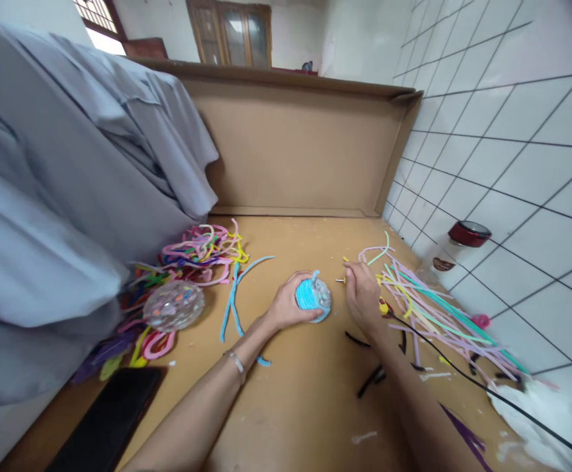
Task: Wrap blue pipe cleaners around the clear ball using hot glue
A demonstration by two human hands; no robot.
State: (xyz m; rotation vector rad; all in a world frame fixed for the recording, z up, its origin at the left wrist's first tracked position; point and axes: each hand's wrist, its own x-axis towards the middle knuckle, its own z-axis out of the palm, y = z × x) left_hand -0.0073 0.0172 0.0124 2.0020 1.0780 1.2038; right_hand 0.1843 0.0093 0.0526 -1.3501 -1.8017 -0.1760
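Left hand grips a blue piece; at its three o'clock, right hand grips a tool, tip toward nine.

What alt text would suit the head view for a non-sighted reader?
The left hand holds a roundish object partly covered in blue strands, while the right hand grips a corded yellow tool with a metal tip; colourful strips lie to either side on the table.

A round piece partly wrapped in blue strand, one end jutting toward twelve, has a metal-tipped yellow tool near its three o'clock.
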